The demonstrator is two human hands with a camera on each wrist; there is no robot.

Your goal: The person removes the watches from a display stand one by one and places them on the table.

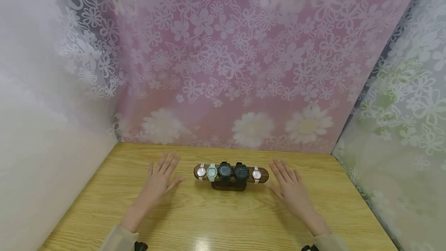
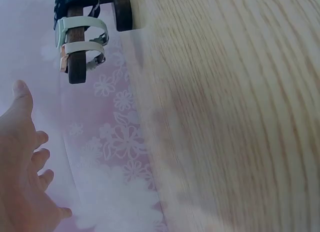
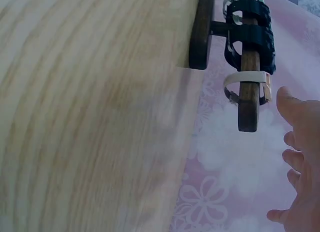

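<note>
A dark wooden watch stand [image 1: 229,186] bears several watches on its bar. From left to right they are a white-strapped watch [image 1: 201,171], a pale green square watch [image 1: 211,172], two bulky black watches [image 1: 225,170] and another white-strapped watch [image 1: 256,174]. To the left of the stand my left hand [image 1: 159,181] is spread, fingers straight and thumb toward the stand, holding nothing. On the other side my right hand [image 1: 290,189] is spread the same way, also holding nothing. Both wrist views show the straps looped round the bar.
The stand is on a light wooden table [image 1: 209,220]. A pink flowered curtain [image 1: 223,69] hangs behind it. Pale curtains flank it, a white one [image 1: 52,119] at left and a flowered one [image 1: 400,146] at right.
</note>
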